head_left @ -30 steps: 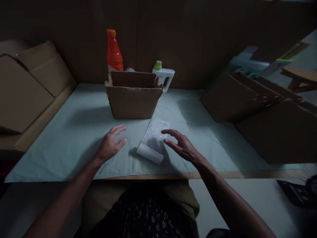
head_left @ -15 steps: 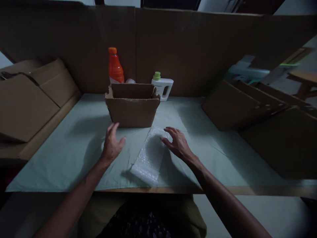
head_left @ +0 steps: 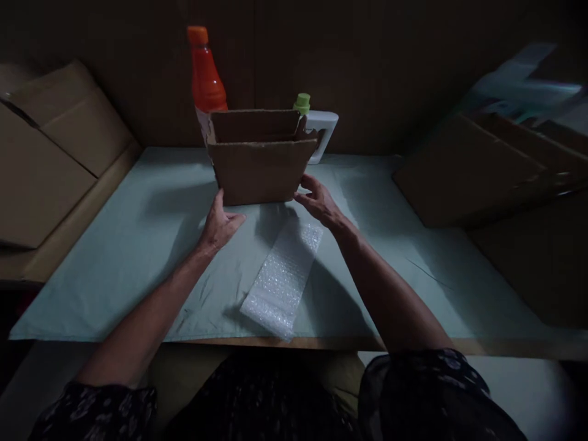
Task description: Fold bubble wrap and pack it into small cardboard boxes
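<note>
A small open-topped cardboard box point(head_left: 264, 174) stands in front of me, its front wall facing me. My left hand point(head_left: 220, 226) is at its lower left corner, fingers against the side and thumb stretched out to the right. At the lower right corner my right hand point(head_left: 316, 199) has its fingers on the box's side, thumb near the front. The two hands have the box between them; some fingertips are hidden. Nearer to me a strip of bubble wrap point(head_left: 287, 275) lies on the cloth, its near end rolled or folded.
Behind the box stand an orange bottle point(head_left: 207, 79) and a white jug with a green cap point(head_left: 324, 125). Larger cardboard boxes flank the pale green cloth point(head_left: 174, 245), one at left point(head_left: 41, 165) and others at right point(head_left: 468, 171). A cardboard wall point(head_left: 367, 67) closes the back.
Both hands have moved forward from above the cloth to the cardboard box's lower corners. A gap now shows between box and bubble wrap. The view has tilted down.
</note>
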A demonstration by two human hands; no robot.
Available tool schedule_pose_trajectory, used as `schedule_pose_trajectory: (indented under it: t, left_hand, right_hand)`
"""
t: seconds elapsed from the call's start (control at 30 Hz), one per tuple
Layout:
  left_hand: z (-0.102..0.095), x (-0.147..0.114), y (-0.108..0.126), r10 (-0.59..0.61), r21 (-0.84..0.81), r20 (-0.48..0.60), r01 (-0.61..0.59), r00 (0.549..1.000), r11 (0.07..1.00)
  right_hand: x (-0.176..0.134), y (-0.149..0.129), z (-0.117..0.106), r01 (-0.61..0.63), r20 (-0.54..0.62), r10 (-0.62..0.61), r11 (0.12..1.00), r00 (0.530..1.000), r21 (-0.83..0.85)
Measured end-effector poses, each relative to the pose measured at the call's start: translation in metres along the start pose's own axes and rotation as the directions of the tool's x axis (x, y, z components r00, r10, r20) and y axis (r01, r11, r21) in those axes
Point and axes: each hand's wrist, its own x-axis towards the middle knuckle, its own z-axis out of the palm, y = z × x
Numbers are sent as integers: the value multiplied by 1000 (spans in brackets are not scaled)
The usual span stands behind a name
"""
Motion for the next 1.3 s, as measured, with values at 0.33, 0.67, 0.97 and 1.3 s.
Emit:
schedule_pose_trajectory:
  t: [0.33, 0.67, 0.97, 1.3]
  left_hand:
    - [-20, -143, 23, 185, 284, 579, -410, 794, 867]
    - [-21, -203, 47, 425, 150, 364, -503, 828, 851]
    - [-13, -192, 42, 223, 250, 302, -303, 927, 920]
    - [4, -176, 25, 378, 506, 241, -448, 894, 737]
  right_hand:
    - [-101, 19, -5, 95, 108, -50, 884, 993, -458]
    - [-40, -23, 42, 177, 77, -159, 861, 984, -478]
    - [-140, -50, -2, 213, 223, -186, 971, 957, -105]
    - [-234, -71, 36, 469, 325, -389, 856, 862, -218]
